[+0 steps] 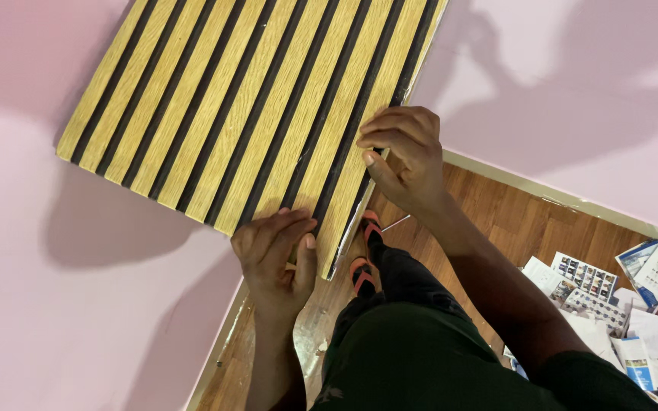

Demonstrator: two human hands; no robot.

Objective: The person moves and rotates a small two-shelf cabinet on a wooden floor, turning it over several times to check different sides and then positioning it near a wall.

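Pink painted wall fills most of what I can see, two faces of it meeting at a corner, and pressed flat against the left face is a slatted panel of pale oak-coloured strips on black backing. Its slats run on a long diagonal, from the upper right down to the lower corner near the person's hands. Below lies brown wood-plank flooring with a pale skirting strip along the wall's foot, and a scatter of printed paper sheets and leaflets off to the right (well apart from the panel). The person wears dark trousers and orange-strapped sandals.

The right hand curls over the panel's right edge, fingers bent round it and gripping. The left hand lies mostly open at the panel's lowest corner, fingers spread flat on the slats with the thumb at the bottom edge, pressing rather than clasping. Both hands sit at the lower end; the left is lower, nearer the corner.
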